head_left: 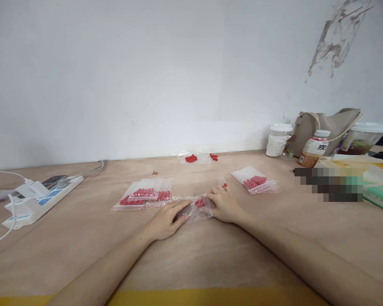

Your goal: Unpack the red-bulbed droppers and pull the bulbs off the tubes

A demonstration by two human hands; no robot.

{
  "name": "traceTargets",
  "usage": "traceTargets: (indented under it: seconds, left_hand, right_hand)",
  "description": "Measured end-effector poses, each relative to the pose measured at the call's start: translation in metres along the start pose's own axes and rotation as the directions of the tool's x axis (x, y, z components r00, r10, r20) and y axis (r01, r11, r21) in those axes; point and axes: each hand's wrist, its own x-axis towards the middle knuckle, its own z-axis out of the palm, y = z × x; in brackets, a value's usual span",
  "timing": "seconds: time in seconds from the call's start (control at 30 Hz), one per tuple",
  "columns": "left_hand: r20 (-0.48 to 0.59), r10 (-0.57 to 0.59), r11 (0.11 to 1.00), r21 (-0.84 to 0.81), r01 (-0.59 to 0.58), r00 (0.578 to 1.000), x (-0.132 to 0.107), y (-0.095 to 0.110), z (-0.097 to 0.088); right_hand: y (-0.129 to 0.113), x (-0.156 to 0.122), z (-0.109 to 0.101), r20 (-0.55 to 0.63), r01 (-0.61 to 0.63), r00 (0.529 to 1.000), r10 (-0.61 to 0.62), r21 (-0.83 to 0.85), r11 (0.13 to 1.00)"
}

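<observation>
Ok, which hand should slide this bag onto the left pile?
Probably left: the left hand rests flat on the bag, close to that pile; the right hand is at the bag's other end, farther off.

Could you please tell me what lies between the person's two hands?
In the head view, a small clear plastic bag with red pieces lies between the left hand and right hand, both touching it.
</observation>
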Motion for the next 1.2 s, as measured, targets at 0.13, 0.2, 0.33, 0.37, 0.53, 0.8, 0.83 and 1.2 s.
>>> traceTargets:
  seconds: [0.13, 0.2, 0.33, 0.37, 0.53, 0.8, 0.83, 1.2]
  left_hand:
    - [0.013, -0.034, 0.999, -0.006, 0.034, 0.999, -0.001, 0.001, 0.000]
    - [0.009, -0.034, 0.999, -0.009, 0.034, 0.999, -0.002, 0.000, 0.001]
    - [0.004, -0.029, 1.000, -0.002, 0.029, 1.000, -0.002, -0.002, 0.003]
    - [0.002, -0.029, 1.000, -0.001, 0.029, 1.000, -0.002, -0.002, 0.003]
    - [-0.006, -0.035, 0.999, 0.011, 0.035, 0.999, -0.003, -0.001, 0.002]
    - [0.014, -0.023, 0.999, 0.047, 0.022, 1.000, -0.002, -0.003, 0.004]
    - [0.015, -0.017, 0.999, 0.051, 0.016, 1.000, -0.002, -0.003, 0.004]
    - [-0.102, -0.060, 0.975, 0.208, 0.081, 0.993, -0.005, 0.000, 0.011]
  right_hand:
    - [-0.001, -0.001, -0.005, 0.011, -0.039, 0.999, 0.038, 0.087, 0.995]
    - [-0.001, -0.004, -0.007, 0.016, -0.042, 0.999, 0.040, 0.177, 0.983]
    - [0.000, -0.008, -0.008, 0.033, -0.034, 0.999, 0.024, 0.350, 0.936]
    - [0.001, -0.009, -0.008, 0.035, -0.029, 0.999, 0.016, 0.401, 0.916]
    - [0.013, -0.010, -0.014, 0.029, -0.046, 0.999, 0.035, 0.676, 0.735]
    - [0.065, -0.008, -0.046, 0.018, -0.170, 0.947, 0.320, 0.873, 0.456]
    - [0.071, -0.007, -0.051, -0.002, -0.188, 0.926, 0.377, 0.865, 0.466]
    - [0.052, 0.016, -0.012, -0.369, 0.067, 0.929, -0.014, 0.130, 0.989]
